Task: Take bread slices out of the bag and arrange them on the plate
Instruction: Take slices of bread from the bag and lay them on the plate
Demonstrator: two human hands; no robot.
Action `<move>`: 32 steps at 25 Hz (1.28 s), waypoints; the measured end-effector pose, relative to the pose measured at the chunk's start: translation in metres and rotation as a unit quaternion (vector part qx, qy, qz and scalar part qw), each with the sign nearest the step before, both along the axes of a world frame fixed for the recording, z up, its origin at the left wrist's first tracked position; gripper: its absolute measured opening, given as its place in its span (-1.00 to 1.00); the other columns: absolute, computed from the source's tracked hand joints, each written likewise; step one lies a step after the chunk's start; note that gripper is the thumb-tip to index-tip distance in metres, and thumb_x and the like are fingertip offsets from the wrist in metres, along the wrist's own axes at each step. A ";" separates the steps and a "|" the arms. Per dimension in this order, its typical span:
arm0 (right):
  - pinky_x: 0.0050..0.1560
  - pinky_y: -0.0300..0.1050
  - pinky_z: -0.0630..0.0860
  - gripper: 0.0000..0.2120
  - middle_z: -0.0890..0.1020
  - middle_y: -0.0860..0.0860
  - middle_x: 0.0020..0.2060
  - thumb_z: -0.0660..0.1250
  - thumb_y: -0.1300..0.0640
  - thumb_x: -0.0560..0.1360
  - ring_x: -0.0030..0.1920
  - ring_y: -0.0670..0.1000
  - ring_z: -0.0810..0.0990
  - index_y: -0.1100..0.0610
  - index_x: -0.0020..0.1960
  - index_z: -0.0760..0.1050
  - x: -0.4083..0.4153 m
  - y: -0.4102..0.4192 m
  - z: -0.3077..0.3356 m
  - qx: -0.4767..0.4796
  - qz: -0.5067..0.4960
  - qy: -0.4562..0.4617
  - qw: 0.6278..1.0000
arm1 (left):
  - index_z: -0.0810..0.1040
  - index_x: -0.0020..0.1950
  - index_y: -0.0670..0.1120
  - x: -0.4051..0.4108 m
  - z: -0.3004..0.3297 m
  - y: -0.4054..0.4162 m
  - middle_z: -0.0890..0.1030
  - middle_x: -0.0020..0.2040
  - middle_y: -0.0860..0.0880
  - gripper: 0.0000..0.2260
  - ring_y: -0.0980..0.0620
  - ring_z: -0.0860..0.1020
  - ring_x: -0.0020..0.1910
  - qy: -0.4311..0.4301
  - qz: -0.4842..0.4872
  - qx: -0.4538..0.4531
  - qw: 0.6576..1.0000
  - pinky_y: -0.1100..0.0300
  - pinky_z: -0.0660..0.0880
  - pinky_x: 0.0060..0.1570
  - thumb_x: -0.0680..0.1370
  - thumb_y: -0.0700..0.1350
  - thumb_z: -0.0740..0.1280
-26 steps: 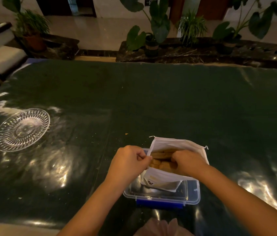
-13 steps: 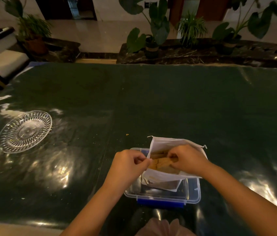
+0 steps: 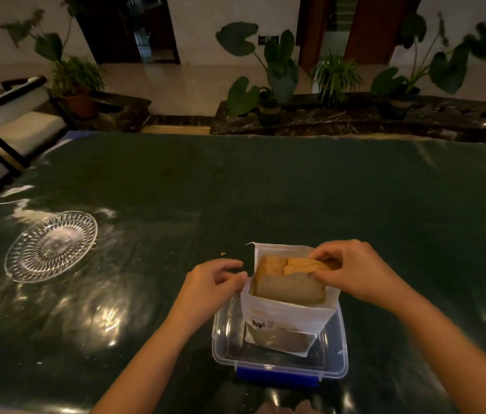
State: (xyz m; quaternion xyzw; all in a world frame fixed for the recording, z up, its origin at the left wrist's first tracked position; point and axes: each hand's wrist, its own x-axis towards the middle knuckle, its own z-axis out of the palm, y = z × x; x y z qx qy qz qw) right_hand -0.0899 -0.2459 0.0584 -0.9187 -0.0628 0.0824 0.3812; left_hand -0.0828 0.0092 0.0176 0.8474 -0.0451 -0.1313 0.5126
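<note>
my right hand (image 3: 358,271) pinched the top of the bread slices (image 3: 291,277) between thumb and fingers, the loaf's upper half already clear of the bag's mouth. my left hand (image 3: 213,283) was closed on the left edge of the white bag (image 3: 286,315), holding it down. the bag stood upright in a clear plastic container (image 3: 341,363) with a blue clasp on its near side, near the table's near edge. the glass plate (image 3: 52,246) sat bare, well apart to the far left, on the dark green table cover (image 3: 265,189). a crumb (image 3: 223,253) lay just beyond my left hand. in my judgement, the lift would go best straight up, with a light grip so the soft slices did not crush or split, and the left hand anchoring the bag so it did not ride up or tip the container. i could not tell how many slices the fingers held. potted plants (image 3: 274,73) lined the far side; a chair (image 3: 12,121) stood at far left.
</note>
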 end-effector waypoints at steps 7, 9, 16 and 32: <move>-0.32 -0.41 0.53 -0.78 0.65 -0.18 -0.24 0.45 0.14 0.34 -0.16 -0.31 0.58 -0.19 -0.21 0.56 0.016 -0.011 0.043 0.035 0.037 -0.027 0.998 | 0.19 0.35 0.33 0.012 0.022 -0.023 0.37 0.31 0.29 -0.25 0.34 0.35 0.28 -0.077 -0.081 -0.025 0.993 0.35 0.39 0.18 0.29 0.05 0.51; -0.33 -0.39 0.53 -0.80 0.64 -0.19 -0.22 0.44 0.13 0.34 -0.15 -0.30 0.58 -0.19 -0.20 0.56 0.020 -0.011 0.054 0.036 0.059 -0.037 0.997 | 0.25 0.34 0.32 0.020 0.033 -0.037 0.42 0.29 0.26 -0.29 0.27 0.40 0.27 -0.090 -0.096 -0.037 0.991 0.27 0.43 0.18 0.30 0.00 0.51; -0.25 -0.34 0.54 -0.81 0.61 -0.23 -0.18 0.42 0.10 0.36 -0.09 -0.31 0.53 -0.19 -0.14 0.56 0.032 0.007 0.092 0.044 0.099 -0.094 0.990 | 0.61 -0.13 0.23 0.029 0.062 -0.033 0.66 -0.14 0.25 -0.67 0.24 0.61 -0.10 -0.166 -0.039 -0.136 0.976 0.42 0.51 -0.20 0.36 -0.24 0.46; -0.18 -0.29 0.50 -0.74 0.66 -0.13 -0.13 0.48 0.16 0.30 -0.07 -0.18 0.60 -0.12 -0.08 0.58 0.008 0.308 0.050 0.297 0.021 0.006 0.955 | 0.63 -0.13 0.10 -0.021 0.077 0.270 0.70 -0.17 0.16 -0.71 0.16 0.65 -0.14 -0.097 0.115 -0.228 0.962 0.34 0.55 -0.29 0.19 -0.04 0.56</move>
